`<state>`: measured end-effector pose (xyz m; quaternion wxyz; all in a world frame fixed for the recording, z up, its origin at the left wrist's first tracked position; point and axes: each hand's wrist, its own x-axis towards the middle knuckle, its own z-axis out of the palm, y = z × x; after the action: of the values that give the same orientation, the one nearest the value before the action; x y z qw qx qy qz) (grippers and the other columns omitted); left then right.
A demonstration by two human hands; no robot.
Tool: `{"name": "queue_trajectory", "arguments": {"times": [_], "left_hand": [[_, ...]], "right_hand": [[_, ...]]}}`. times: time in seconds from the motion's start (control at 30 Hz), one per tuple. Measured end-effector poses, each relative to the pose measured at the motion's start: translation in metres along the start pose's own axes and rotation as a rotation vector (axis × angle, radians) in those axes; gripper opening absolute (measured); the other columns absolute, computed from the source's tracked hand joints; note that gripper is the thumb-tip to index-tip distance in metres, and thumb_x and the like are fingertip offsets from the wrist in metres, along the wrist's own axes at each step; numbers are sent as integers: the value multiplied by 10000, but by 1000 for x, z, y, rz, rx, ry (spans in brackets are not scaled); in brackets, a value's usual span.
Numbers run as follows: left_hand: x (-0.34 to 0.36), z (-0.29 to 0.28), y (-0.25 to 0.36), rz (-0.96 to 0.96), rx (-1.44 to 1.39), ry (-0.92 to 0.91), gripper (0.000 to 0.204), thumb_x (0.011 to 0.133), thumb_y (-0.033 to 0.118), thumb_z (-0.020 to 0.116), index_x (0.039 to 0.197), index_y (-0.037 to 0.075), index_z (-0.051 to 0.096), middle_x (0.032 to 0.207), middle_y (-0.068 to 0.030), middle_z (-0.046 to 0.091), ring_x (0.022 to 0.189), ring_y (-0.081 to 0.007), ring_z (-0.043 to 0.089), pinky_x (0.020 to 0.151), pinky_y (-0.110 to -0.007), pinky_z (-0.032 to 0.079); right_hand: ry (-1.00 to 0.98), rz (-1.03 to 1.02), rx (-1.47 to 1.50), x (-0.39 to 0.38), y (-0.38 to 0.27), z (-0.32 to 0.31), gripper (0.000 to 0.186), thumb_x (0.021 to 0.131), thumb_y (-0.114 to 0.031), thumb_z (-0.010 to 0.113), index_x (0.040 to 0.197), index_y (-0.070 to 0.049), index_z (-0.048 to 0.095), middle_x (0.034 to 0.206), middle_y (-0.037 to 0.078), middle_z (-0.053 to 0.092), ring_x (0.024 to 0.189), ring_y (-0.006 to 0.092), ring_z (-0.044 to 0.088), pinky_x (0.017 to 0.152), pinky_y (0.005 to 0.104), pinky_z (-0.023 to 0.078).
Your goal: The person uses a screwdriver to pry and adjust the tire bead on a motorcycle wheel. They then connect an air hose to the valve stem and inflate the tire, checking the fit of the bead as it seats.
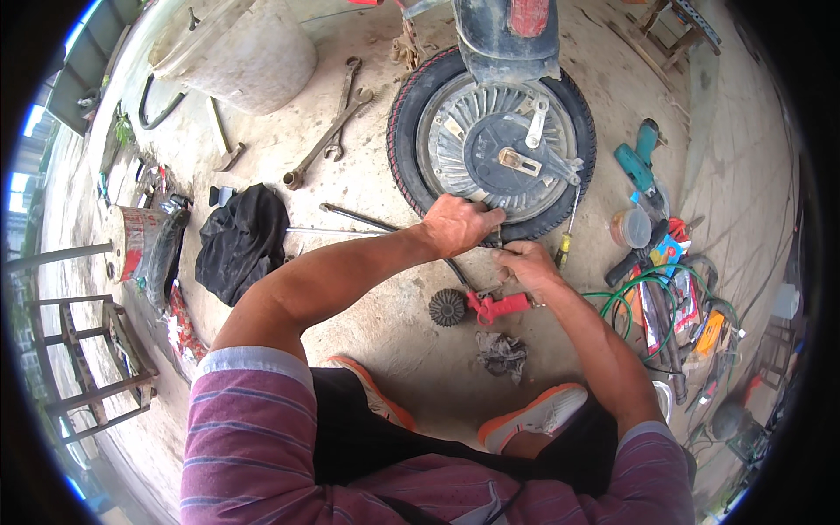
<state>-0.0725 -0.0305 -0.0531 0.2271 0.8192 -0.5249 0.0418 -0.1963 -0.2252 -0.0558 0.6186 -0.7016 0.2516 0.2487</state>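
Observation:
A wheel with a black tyre [403, 140] and a grey finned metal hub [494, 153] lies in front of me, below a dark mudguard [507, 44]. My left hand [461, 220] is closed over the tyre's near edge, fingers curled at the rim. Beside it, my right hand [528, 264] is in a pinch at the tyre's outer side. A small thin piece shows between the hands; what the right fingers hold is too small to name. Just below lies a red air gun [499, 305] next to a round black ribbed piece [448, 308]. A screwdriver [563, 252] with a yellow handle leans at the tyre's right.
Left of the wheel lie wrenches [328, 136], a hammer [231, 157], a black cloth [241, 241] and a whitish bucket [254, 57]. To the right are a teal drill [637, 164], a clear jar [630, 228] and a green hose [652, 278] among tools. A crumpled rag [503, 354] lies near my feet.

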Motion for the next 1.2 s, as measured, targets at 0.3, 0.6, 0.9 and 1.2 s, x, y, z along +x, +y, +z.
{"name": "queue_trajectory", "arguments": {"times": [0.3,0.6,0.9,1.2], "left_hand": [[3,-1,2,-9,27,-40,169,953,263,743,1086,161,719,753,-80,721,671,-325,735,564,-461,576],[2,-1,0,-10,31,-58,238,949,259,761,1165,174,712,810,-89,751,687,-318,750,585,-454,598],[3,0,0,-17,32,-53,251,935,269,784,1159,182,714,802,-80,753,711,-323,751,584,-458,598],[2,-2,0,-12,24,-51,233,938,239,772,1153,166,718,805,-90,752,712,-320,751,585,-455,599]], "right_hand": [[-53,-18,-83,4,0,-7,287,1002,-297,783,1011,-10,787,879,53,767,749,144,716,636,308,547],[54,-33,-85,2,1,8,344,939,-331,850,856,-16,740,722,14,667,629,112,578,576,313,458],[-166,90,124,13,3,-6,257,994,-279,807,954,-34,740,847,17,693,720,93,621,599,280,460],[66,-27,-100,-8,-7,2,266,982,-263,802,1003,-1,760,800,31,701,666,121,613,625,332,500]]}}
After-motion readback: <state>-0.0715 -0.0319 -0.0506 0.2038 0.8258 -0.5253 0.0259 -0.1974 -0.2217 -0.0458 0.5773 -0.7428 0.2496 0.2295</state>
